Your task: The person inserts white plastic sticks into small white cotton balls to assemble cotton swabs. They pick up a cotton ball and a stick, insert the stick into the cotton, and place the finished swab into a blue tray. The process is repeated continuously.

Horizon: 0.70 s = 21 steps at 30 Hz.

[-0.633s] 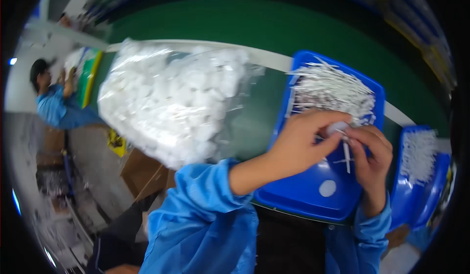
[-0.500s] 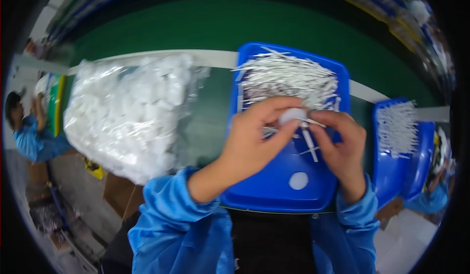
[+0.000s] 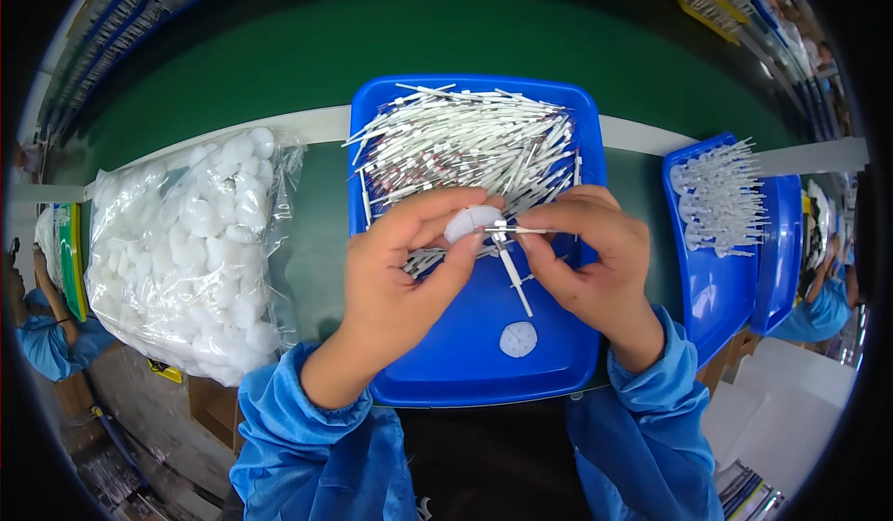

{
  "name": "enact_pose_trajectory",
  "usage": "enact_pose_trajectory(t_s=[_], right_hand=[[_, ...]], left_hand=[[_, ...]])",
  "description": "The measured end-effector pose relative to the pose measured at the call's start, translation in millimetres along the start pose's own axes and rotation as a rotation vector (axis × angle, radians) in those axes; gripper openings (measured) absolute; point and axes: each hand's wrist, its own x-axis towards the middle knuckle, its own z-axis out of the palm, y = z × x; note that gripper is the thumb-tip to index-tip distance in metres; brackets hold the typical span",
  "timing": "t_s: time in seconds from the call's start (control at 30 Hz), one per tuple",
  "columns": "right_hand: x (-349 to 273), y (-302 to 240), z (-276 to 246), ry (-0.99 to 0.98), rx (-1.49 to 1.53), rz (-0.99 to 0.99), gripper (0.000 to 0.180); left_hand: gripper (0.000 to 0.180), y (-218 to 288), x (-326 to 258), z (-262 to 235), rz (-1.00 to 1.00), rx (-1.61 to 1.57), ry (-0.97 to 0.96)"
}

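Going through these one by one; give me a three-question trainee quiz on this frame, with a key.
1. Which side of the middle blue tray is the clear bag on? A: left. B: right. C: far side.
2. True or false: the left hand is holding a white disc.
3. Fill in: a loose disc lies in the ____ half of that tray, apart from the pile of white sticks.

Key: 1. A. 2. True. 3. near.

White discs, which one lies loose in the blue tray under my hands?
The loose disc lying alone in the near half of the blue tray; the held disc is in your left hand, and others fill the clear bag.
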Motion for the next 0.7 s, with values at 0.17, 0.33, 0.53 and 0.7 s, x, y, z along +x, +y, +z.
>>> enact_pose_trajectory(t_s=[0.17,0.33,0.53,0.7], right_hand=[[-1,1,-3,-0.027,-0.104,-0.047,0.024],[-4,-1,-4,-0.037,-0.054,0.021,0.024],[-3,-3,-3,-0.029,-0.036,-0.011,0.025],[-1,-12,4,-0.052,0.028,0.076,0.021]], left_hand=[[0.041,-2,1,0,0.001,-0.044,0.075],[0.043,-1,6,0,0.089,0.099,0.131],[0.043,-2,6,0,0.157,0.28,0.181],[0.042,-3,6,0,0.197,0.294,0.205]])
